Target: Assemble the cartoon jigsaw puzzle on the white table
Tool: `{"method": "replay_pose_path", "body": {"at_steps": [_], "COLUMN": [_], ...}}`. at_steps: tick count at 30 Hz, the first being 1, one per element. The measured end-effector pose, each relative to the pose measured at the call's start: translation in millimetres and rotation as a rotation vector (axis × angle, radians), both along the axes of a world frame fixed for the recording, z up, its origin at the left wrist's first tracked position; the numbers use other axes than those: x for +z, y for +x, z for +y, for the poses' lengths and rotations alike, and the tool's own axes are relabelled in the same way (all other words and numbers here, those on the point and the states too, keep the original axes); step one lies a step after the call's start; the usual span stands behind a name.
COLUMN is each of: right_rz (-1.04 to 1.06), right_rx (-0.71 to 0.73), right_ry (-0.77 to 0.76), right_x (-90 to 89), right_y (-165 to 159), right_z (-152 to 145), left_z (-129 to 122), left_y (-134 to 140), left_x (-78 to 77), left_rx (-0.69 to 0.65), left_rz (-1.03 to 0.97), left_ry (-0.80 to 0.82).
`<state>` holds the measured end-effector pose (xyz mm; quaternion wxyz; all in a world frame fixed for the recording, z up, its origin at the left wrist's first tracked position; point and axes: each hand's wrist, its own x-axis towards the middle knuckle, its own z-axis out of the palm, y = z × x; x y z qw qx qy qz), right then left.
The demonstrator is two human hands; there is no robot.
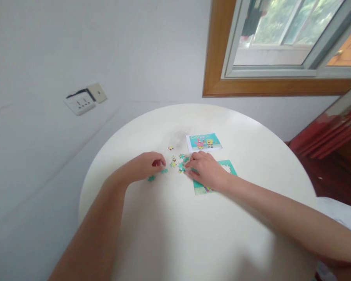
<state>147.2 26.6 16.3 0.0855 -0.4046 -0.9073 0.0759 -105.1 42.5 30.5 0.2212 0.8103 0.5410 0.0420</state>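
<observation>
Loose jigsaw puzzle pieces (173, 164), teal and yellow, lie scattered on the white round table between my hands. My left hand (149, 166) is curled, its thumb and fingertips closed at a small teal puzzle piece (164, 171). Another teal piece (151, 178) lies just below that hand. My right hand (206, 169) reaches to the right side of the scattered pieces, thumb and fingers apart, fingertips close to the pieces. Under its palm and wrist is a partly filled teal puzzle board (199, 189), mostly covered by the hand.
A cartoon picture card (204, 142) lies behind my right hand. One yellow piece (171, 148) sits apart at the back. The round table (163, 234) stands by a white wall with a socket (81, 103) and a wood-framed window (269, 86).
</observation>
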Motion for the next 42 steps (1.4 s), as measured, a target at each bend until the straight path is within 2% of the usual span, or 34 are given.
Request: {"method": "replay_pose_path", "body": {"at_steps": [7,18,23,30,42], "right_rz": [-0.104,-0.019,-0.005,0.005,0.11], "right_rx": [-0.078,-0.095,-0.078,-0.057,-0.071], "right_ry": [0.052,-0.059,-0.049,-0.021,-0.052], "right_x": [4.0,3.6,2.7,-4.1,-9.0], "right_y": [-22,-20,-19,-24,-26], "right_z": [-2,-1,-1,-1,-4], "left_z": [-3,-7,-5,-7,-10], "left_y": [12,26,27,33,36], "left_x": [-0.4,-9.3,-13.9,-8.8,-7.5], "left_rx": [-0.057,-0.149,-0.145,-0.147,-0.125], "left_rz": [-0.032,-0.099,-0.088,-0.049,-0.145], "left_ry": [0.046,0.039,0.058,0.052,0.001]}}
